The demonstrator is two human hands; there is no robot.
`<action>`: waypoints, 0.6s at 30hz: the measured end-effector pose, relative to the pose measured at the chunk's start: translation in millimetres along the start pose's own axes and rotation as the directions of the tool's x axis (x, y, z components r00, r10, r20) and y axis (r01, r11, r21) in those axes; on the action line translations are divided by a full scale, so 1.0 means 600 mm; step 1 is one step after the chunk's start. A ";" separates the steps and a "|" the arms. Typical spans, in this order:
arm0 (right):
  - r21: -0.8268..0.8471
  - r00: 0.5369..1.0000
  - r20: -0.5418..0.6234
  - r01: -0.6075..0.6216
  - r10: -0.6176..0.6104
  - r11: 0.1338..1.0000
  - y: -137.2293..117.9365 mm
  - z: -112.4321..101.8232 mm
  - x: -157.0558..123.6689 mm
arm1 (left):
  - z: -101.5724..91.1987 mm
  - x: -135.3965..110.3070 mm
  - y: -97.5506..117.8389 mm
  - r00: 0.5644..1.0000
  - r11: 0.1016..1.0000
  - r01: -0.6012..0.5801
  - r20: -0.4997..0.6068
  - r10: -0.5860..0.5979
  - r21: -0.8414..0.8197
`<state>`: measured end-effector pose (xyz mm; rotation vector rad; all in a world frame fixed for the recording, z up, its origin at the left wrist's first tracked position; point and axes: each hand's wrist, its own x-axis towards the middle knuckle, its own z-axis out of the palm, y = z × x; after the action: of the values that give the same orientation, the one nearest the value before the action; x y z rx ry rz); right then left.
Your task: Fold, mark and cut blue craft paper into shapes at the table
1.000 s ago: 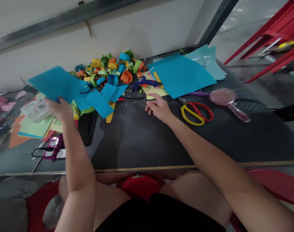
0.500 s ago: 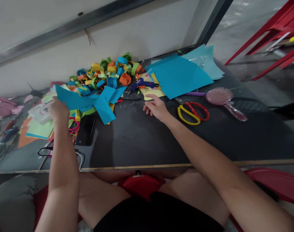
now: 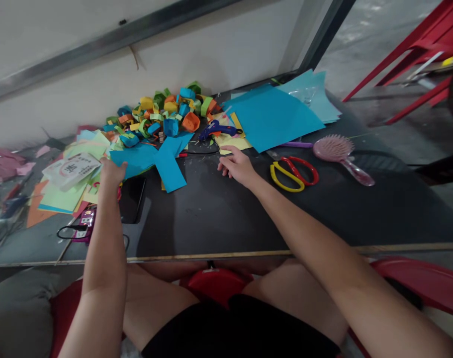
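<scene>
My left hand (image 3: 113, 174) is at the left end of a blue paper piece (image 3: 135, 158), its thumb spread away from the fingers; the fingertips are partly hidden. Beside that piece, a blue paper strip (image 3: 171, 171) lies across other blue paper. My right hand (image 3: 236, 166) hovers over the dark table with loosely bent fingers apart and nothing in them. Just beyond it are a pale yellow paper (image 3: 231, 143) and a blue glue gun (image 3: 219, 129). Scissors (image 3: 294, 174) with red and yellow handles lie to its right.
Small folded paper shapes (image 3: 162, 114) are heaped by the wall. Large blue sheets (image 3: 282, 117) and a pink hairbrush (image 3: 334, 148) lie on the right. On the left are a clear plastic pack (image 3: 71, 171), a black phone (image 3: 132, 199) and a purple power socket (image 3: 85, 224).
My left hand has moved right and slightly nearer, and the blue paper it held raised now lies lower. The blue strip has shifted slightly right. My right hand has hardly moved.
</scene>
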<state>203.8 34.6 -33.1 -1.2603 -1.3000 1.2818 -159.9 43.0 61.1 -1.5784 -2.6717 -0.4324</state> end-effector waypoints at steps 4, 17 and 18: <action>-0.030 1.000 0.011 -0.001 0.002 1.000 -0.002 0.000 -0.001 | 0.016 -0.068 0.056 0.971 0.982 -0.105 -0.198 0.136 0.156; -0.051 0.999 -0.001 0.051 -0.051 0.997 0.012 0.004 0.008 | 0.054 -0.049 0.149 0.943 0.945 -0.305 0.105 0.317 -0.121; -0.061 0.999 0.001 0.055 -0.055 0.997 0.012 0.004 0.008 | 0.055 -0.031 0.152 0.958 0.938 -0.252 0.080 0.277 -0.236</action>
<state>201.7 39.1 -41.0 -1.2589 -1.3735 1.2111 -67.8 76.5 47.5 -2.0497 -2.5042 -0.6729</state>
